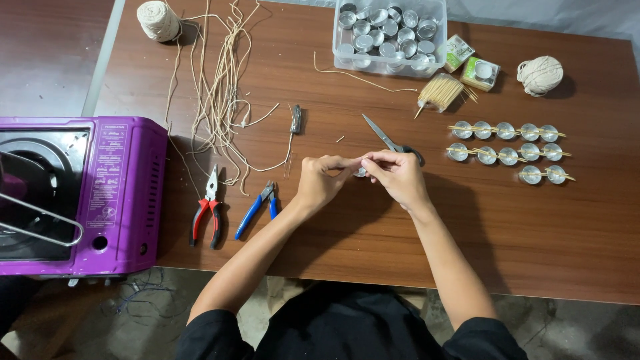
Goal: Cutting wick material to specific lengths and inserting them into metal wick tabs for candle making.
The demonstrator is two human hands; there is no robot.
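My left hand and my right hand meet fingertip to fingertip above the middle of the brown table. Between them they pinch a short piece of pale string, and a small metal cup shows just under the fingers. Scissors lie just behind my right hand. Several metal cups with wooden sticks laid across them sit in rows to the right. Loose lengths of cut string lie to the left.
A clear plastic box of metal cups stands at the back, with a stick bundle, two small boxes and a string ball nearby. Another string ball, red pliers, blue pliers and a purple gas stove are on the left.
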